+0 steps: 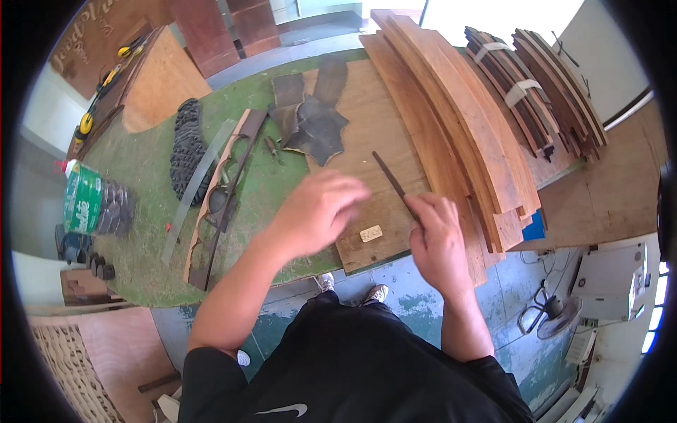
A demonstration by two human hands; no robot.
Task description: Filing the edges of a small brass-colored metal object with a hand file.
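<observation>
While the right hand (pixel 438 240) closes its fingers around a slim, dark rod (pixel 388 173) above smooth plywood (pixel 370 106), the blurred left hand (pixel 317 208) curves half-open, visibly unladen; between: pale rounded-corner tablet (pixel 371 233), surface marked.

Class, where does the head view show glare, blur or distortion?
Head view: glare whites out the top, right of centre; left hand blurred, right hand on the thin dark bar sharper; fisheye seems to bow the stacked planks.

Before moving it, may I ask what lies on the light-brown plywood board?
On the plywood board lie a small pale rectangular piece and, partly, dark leathery scraps. Long reddish-brown planks line its right side; whether any rest on it is unclear. What the scraps cover is hidden.
</observation>
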